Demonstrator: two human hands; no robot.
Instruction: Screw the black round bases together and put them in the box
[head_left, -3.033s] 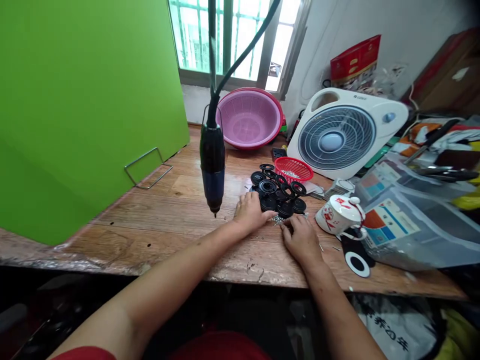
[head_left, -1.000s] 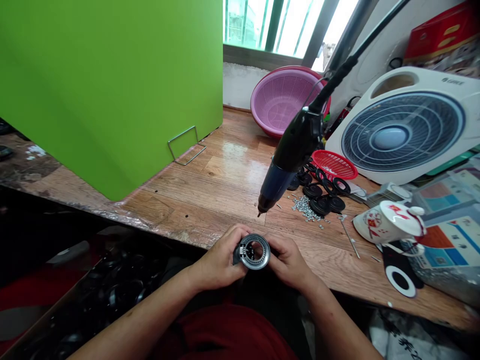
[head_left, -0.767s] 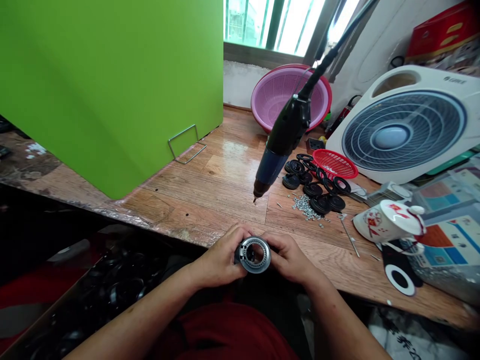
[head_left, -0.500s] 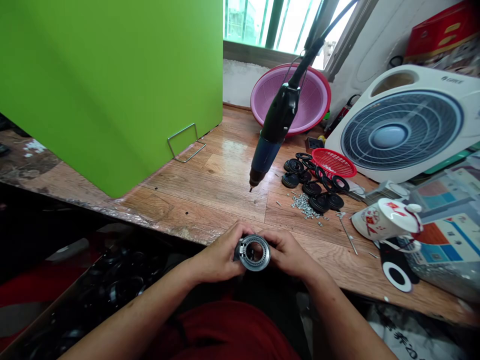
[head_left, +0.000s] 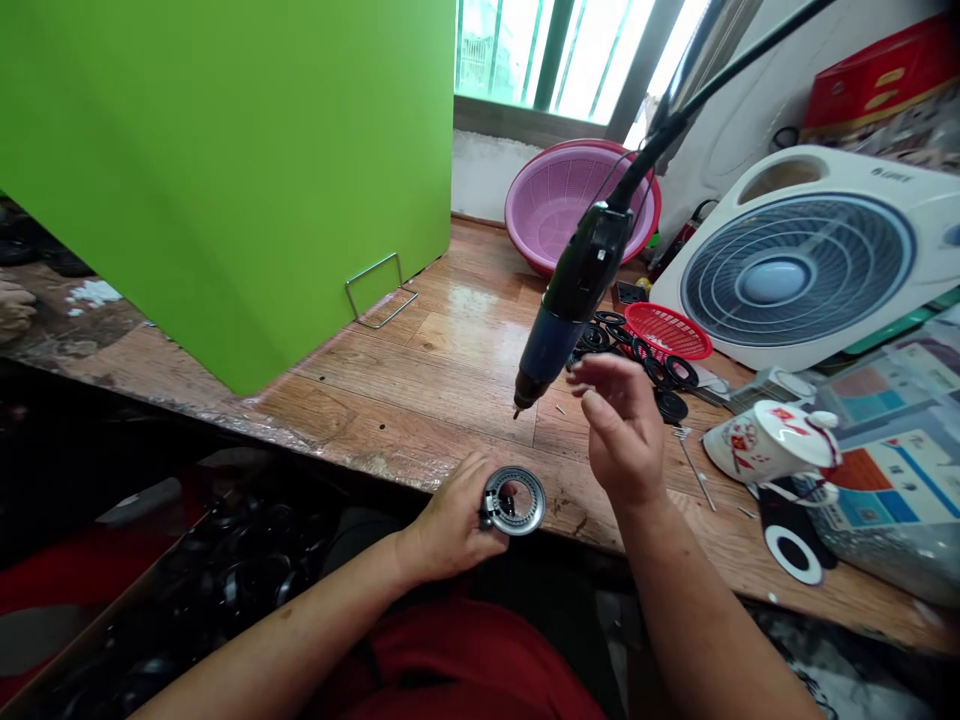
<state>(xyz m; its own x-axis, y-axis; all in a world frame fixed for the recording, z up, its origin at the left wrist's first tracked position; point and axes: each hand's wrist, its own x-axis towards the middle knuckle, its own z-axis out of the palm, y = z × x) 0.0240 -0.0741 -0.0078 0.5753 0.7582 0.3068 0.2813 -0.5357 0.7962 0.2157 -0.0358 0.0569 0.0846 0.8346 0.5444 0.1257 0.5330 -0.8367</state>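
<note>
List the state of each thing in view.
Grey-ringed round black part: held in left hand, ring facing up
Right hand: raised, open
Black-and-blue pen-shaped screwdriver: hanging slanted, tip down
White red-patterned round mug: lidded
White square plastic fan: spinning or stopped, unclear

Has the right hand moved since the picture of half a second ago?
Yes. The right hand has moved away from the ring, forward and rightward, closer to the small red basket.
</note>
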